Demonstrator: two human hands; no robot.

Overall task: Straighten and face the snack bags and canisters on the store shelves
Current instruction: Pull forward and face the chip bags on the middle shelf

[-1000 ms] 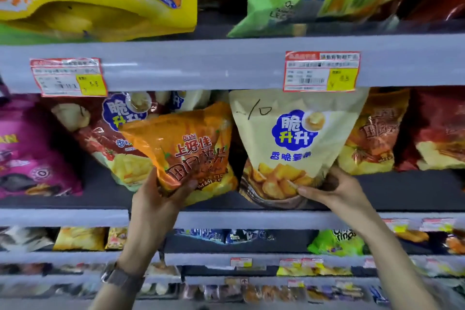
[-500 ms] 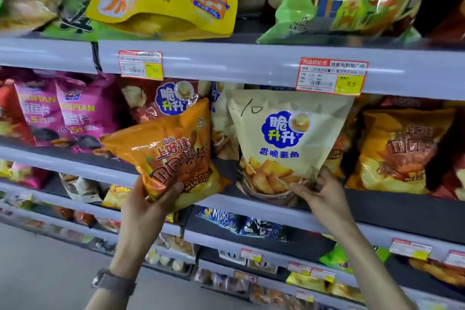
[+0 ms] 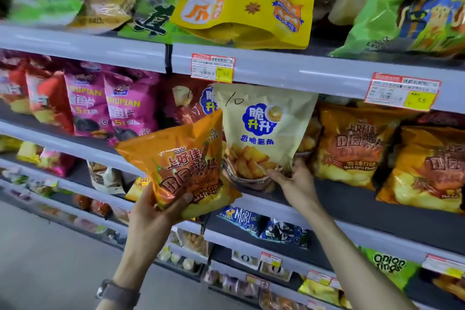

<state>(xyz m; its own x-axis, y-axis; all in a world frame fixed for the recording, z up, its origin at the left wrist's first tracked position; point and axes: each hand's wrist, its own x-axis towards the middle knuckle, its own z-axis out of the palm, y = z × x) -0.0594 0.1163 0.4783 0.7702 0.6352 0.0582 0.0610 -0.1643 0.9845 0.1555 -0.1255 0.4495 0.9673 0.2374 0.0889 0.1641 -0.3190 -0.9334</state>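
**A:** Your left hand (image 3: 153,219) grips the orange Oishi chip bag (image 3: 181,158) by its bottom edge. Your thumb is pressed on the front and the other fingers are curled behind, out of sight.

**B:** You hold that bag out in front of the shelf lip (image 3: 264,205), tilted, its top leaning left of your thumb. Its upper right corner overlaps the cream bag beside it.

**A:** Your right hand (image 3: 294,184) holds the cream potato-wedge bag (image 3: 264,131) at its lower right corner. Your forefinger lies along the front near the bottom and your thumb stands up at the side edge.

**B:** Above your fingers that bag stands upright on the dark shelf, front towards you, with "10" handwritten near its top. Its top reaches the grey rail (image 3: 314,74).

**A:** Just right of your right hand two more orange Oishi bags (image 3: 352,148) stand side by side, facing out. Behind your left-hand bag a red bag (image 3: 188,100) shows, partly hidden.

**B:** Further left of your left hand stand pink bags (image 3: 125,111). On the rail above your hands are two price labels (image 3: 212,68).

**A:** Below your right wrist lie blue Mori packs (image 3: 251,219). On the top shelf, a yellow bag (image 3: 246,2) leans over the edge. A watch (image 3: 118,292) sits on your left wrist.
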